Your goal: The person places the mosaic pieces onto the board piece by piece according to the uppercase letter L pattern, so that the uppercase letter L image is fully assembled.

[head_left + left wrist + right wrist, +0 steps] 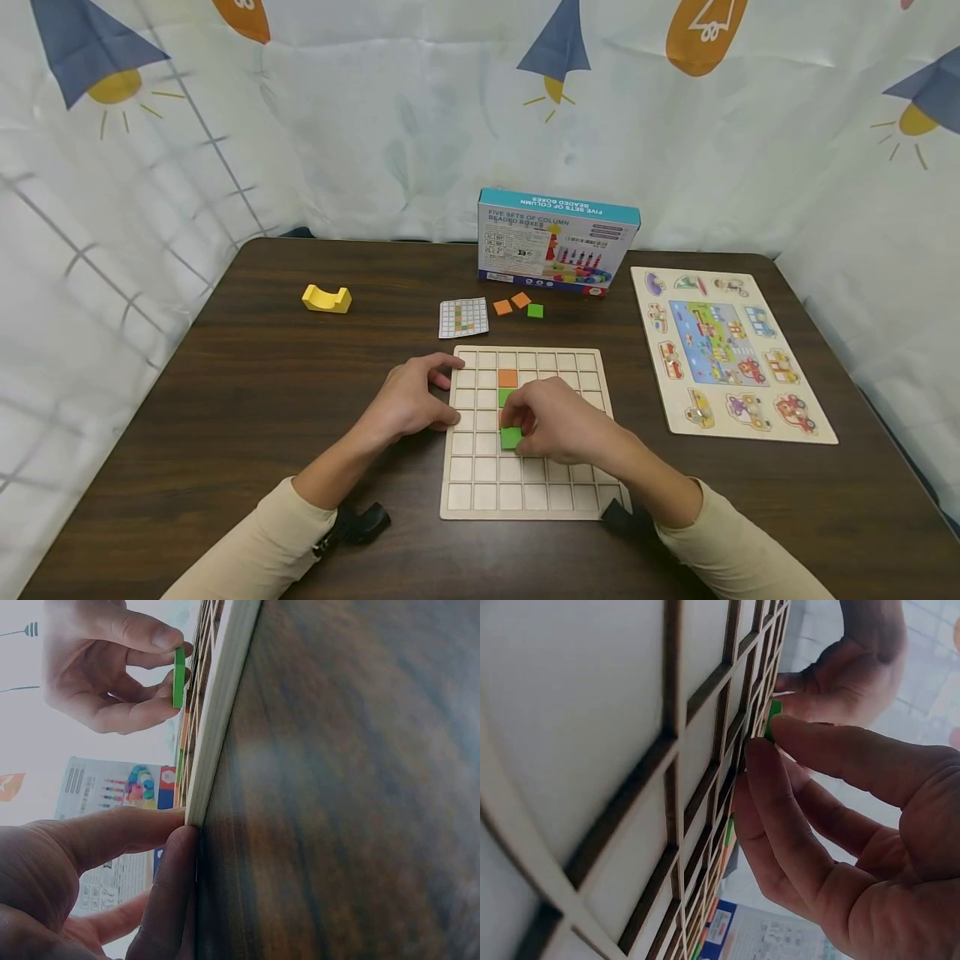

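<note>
A pale wooden grid board (483,497) lies on the dark table. My left hand (408,400) rests at its left edge, the thumb and fingertips touching the rim a little apart. Over the board's middle, my right hand (562,421) pinches a green square tile (511,438) between thumb and fingers. The left wrist view shows this green tile (178,677) tilted on edge, close to the grid surface. An orange tile (507,378) and another green tile (506,397) sit in one column above it. Part of that column is hidden by my right fingers.
Behind the board lie a pattern card (462,318), two loose orange tiles (502,307) and a loose green tile (535,311). A cardboard box (557,242) stands at the back. A picture puzzle board (731,354) is at right, a yellow curved block (327,299) at left.
</note>
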`<state>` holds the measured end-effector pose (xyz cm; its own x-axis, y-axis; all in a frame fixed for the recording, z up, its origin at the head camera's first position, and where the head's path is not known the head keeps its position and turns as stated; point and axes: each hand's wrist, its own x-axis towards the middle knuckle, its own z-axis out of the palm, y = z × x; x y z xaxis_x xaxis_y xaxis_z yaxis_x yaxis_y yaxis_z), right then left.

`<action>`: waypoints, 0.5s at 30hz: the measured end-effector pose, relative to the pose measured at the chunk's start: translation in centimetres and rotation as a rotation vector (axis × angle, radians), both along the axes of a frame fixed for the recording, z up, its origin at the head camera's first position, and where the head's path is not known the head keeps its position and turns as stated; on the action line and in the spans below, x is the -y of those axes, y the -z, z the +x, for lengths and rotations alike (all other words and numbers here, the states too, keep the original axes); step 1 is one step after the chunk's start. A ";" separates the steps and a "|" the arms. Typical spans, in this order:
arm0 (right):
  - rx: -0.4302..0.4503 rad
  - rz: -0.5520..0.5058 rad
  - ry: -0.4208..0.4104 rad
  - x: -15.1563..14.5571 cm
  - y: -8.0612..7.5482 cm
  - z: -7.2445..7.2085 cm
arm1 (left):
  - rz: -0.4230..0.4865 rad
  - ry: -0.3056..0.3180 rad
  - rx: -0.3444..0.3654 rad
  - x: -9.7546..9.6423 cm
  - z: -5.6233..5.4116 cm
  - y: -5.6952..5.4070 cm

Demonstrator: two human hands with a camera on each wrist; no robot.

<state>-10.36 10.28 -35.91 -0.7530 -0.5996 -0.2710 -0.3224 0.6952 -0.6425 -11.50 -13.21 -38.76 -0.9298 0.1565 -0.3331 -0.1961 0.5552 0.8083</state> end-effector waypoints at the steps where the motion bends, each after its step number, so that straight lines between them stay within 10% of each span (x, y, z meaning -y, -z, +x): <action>1: -0.001 0.002 -0.003 0.0 0.0 0.0 | -0.002 0.000 0.000 0.0 0.0 0.0; 15: 0.024 0.004 -0.006 0.2 0.2 0.1 | -0.009 0.005 -0.003 0.0 0.0 0.0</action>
<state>-10.22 10.05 -36.06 -0.7423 -0.6032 -0.2918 -0.3111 0.6960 -0.6472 -11.49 -13.26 -38.72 -0.9299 0.1580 -0.3320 -0.1912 0.5636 0.8036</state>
